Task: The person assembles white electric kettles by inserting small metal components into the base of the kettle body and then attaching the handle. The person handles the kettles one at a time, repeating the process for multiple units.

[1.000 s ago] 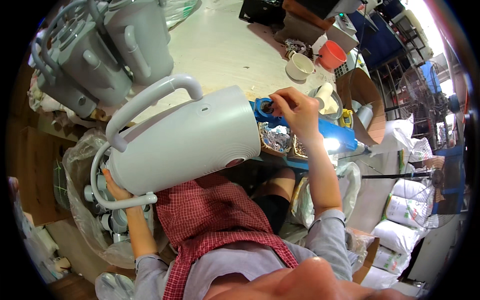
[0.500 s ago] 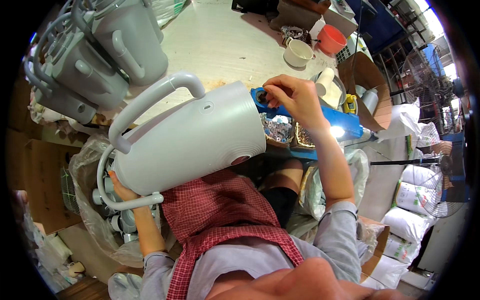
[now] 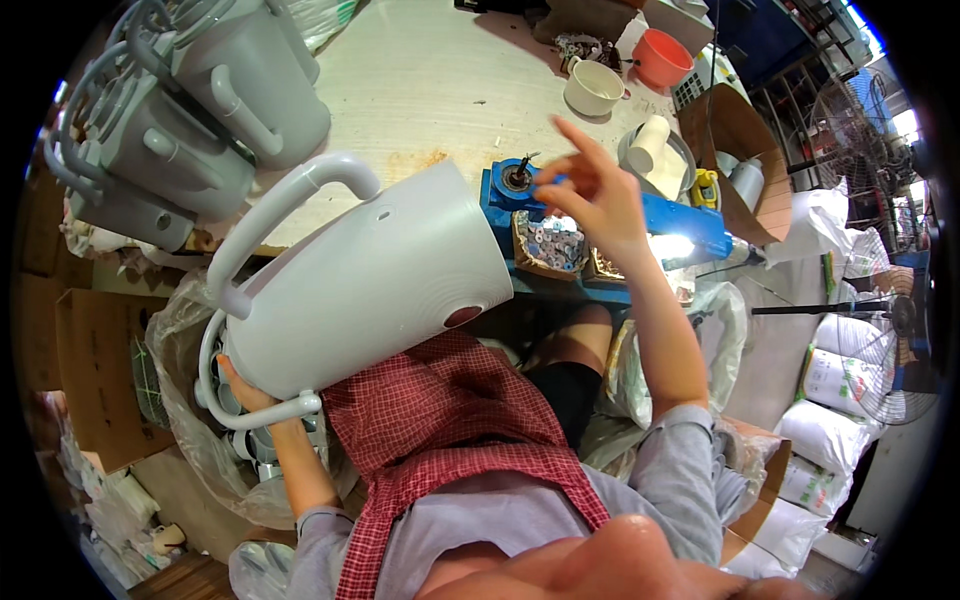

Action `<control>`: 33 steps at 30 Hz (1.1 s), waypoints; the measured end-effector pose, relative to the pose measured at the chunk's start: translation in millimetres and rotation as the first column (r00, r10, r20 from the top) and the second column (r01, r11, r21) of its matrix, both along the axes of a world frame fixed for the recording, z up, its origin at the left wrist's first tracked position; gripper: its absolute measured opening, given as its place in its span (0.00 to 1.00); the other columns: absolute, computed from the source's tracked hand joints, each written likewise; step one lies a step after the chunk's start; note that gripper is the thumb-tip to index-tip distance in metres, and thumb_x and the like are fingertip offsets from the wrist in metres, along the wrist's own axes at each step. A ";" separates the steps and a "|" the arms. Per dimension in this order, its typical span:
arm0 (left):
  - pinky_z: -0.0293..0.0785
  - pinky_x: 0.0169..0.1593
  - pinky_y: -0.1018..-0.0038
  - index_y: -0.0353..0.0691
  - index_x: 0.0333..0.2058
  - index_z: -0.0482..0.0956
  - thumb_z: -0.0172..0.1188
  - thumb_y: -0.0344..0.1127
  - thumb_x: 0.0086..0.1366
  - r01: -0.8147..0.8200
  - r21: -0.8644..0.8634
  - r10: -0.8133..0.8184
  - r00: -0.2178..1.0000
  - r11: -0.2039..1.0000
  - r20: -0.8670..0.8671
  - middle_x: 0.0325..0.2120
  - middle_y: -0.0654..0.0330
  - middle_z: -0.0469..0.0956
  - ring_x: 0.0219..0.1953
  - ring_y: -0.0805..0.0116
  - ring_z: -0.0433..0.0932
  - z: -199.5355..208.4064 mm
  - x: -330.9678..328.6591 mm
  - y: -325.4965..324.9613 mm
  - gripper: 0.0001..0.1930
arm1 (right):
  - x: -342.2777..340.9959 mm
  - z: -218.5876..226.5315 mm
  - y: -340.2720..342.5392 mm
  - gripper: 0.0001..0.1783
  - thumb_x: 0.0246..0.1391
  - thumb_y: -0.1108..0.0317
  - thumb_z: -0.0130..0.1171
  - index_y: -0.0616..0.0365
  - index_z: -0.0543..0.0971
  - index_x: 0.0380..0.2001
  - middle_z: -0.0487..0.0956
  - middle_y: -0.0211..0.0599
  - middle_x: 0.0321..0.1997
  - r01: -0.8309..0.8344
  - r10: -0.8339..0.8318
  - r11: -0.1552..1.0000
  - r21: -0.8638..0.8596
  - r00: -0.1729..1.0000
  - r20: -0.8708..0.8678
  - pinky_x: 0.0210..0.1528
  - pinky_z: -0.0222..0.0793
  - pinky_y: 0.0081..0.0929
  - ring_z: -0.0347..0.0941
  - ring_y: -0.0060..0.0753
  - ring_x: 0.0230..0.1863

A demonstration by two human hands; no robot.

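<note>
- My left hand [image 3: 248, 395] clasps the left end of a grey jug [image 3: 360, 280], its fingers mostly hidden; the jug lies tilted on its side above my apron [image 3: 430, 400].
- My right hand [image 3: 605, 205] is apart, fingers spread, seemingly holding nothing, just beside the upright spindle [image 3: 518, 178] of a blue tool [image 3: 690, 225].
- Done: the side handle [image 3: 300, 180] and carrying handle [image 3: 270, 412] are on.
- Left: I cannot tell what remains.
- Similar jugs [image 3: 250, 90] stand far left.

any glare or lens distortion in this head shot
Head view: harsh white glare on the blue machine, near the right hand; head view: black corners around the fisheye picture; head view: only soft shading on the grey jug.
</note>
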State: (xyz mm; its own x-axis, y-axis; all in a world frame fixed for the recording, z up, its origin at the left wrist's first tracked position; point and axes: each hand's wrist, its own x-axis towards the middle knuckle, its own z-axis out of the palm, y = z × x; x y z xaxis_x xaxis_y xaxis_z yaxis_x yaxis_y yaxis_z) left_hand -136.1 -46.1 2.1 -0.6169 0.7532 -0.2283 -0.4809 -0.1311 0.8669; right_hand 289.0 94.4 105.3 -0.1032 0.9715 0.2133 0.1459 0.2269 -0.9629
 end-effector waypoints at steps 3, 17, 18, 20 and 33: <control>0.73 0.54 0.66 0.34 0.55 0.70 0.35 0.56 0.74 0.002 -0.009 -0.001 1.000 1.000 0.019 0.51 0.54 0.75 0.50 0.62 0.76 9.1 1.9 -5.8 0.30 | 19.6 -16.3 -24.8 0.27 0.50 0.80 0.62 0.60 0.73 0.56 0.80 0.36 0.37 0.089 -0.088 0.996 -0.010 0.992 0.089 0.33 0.74 0.18 0.77 0.20 0.30; 0.75 0.50 0.69 0.32 0.55 0.71 0.39 0.57 0.72 0.078 0.019 -0.074 0.986 0.997 -0.150 0.48 0.53 0.77 0.48 0.63 0.78 -7.2 -9.3 -7.1 0.31 | -17.6 11.2 20.6 0.06 0.52 0.73 0.62 0.63 0.80 0.33 0.78 0.38 0.29 0.010 -0.105 0.968 0.252 0.926 0.364 0.29 0.71 0.23 0.76 0.29 0.25; 0.76 0.48 0.70 0.31 0.53 0.72 0.40 0.57 0.72 0.036 0.005 -0.035 0.989 0.999 -0.144 0.46 0.53 0.78 0.45 0.63 0.79 -8.8 -7.8 -7.4 0.31 | -15.7 14.1 22.0 0.06 0.52 0.73 0.63 0.63 0.80 0.33 0.78 0.39 0.29 -0.032 -0.114 0.949 0.313 0.892 0.437 0.29 0.71 0.25 0.76 0.32 0.25; 0.78 0.42 0.72 0.29 0.49 0.74 0.41 0.56 0.72 -0.050 -0.021 0.046 0.990 0.999 -0.134 0.42 0.52 0.79 0.40 0.65 0.81 -7.0 0.0 -3.3 0.30 | -18.5 22.7 23.1 0.07 0.50 0.72 0.64 0.62 0.80 0.32 0.78 0.42 0.29 -0.065 -0.117 0.947 0.315 0.843 0.525 0.29 0.70 0.29 0.74 0.38 0.24; 0.77 0.46 0.71 0.31 0.50 0.74 0.39 0.54 0.73 -0.010 -0.032 0.005 0.987 0.999 -0.163 0.44 0.52 0.79 0.44 0.65 0.80 -14.4 -9.6 -12.9 0.29 | -19.9 -4.5 25.8 0.06 0.53 0.75 0.63 0.65 0.83 0.35 0.81 0.33 0.27 0.010 -0.039 0.991 0.131 0.974 0.222 0.25 0.67 0.15 0.72 0.16 0.22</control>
State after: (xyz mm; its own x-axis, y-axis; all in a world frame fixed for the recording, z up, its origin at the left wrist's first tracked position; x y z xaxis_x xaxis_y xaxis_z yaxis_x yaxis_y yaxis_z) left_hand -145.7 -59.0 -12.2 -0.6533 0.7424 -0.1486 -0.3320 -0.1046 0.9375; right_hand 269.1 120.3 100.8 -0.1386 0.9403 0.3109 0.3612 0.3403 -0.8682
